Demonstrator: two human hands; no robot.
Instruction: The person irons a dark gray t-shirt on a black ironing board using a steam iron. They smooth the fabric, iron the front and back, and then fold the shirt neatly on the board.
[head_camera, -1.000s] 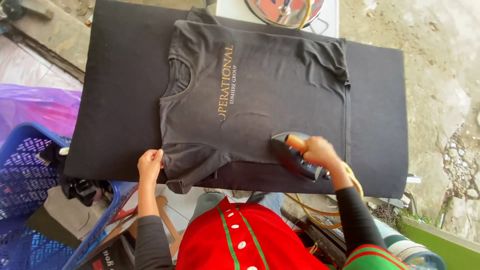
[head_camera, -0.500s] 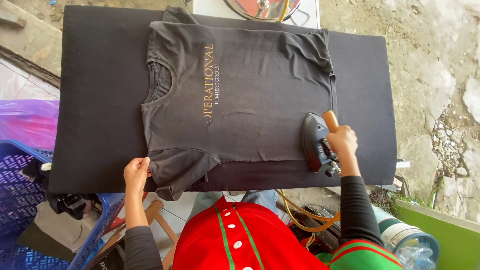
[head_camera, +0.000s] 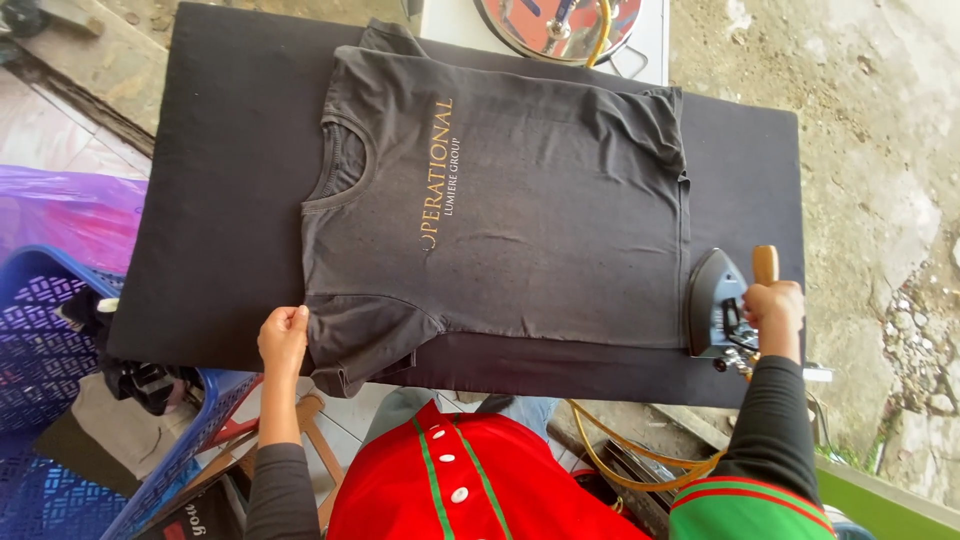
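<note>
A dark grey T-shirt (head_camera: 540, 210) with gold lettering lies flat on a black padded board (head_camera: 220, 200), neck to the left and hem to the right. My left hand (head_camera: 283, 338) pinches the edge of the near sleeve at the board's front. My right hand (head_camera: 775, 312) grips the wooden handle of a black iron (head_camera: 714, 302), which stands on the board just past the shirt's hem at the right.
A blue plastic basket (head_camera: 45, 340) with purple cloth stands at the left. A round metal object (head_camera: 560, 25) on a white surface sits beyond the board. A yellow hose (head_camera: 620, 468) hangs below the iron. Rough concrete ground (head_camera: 870, 130) lies to the right.
The iron has slid rightward across the lower shirt and off its hem onto the bare board. My left hand has stayed on the sleeve.
</note>
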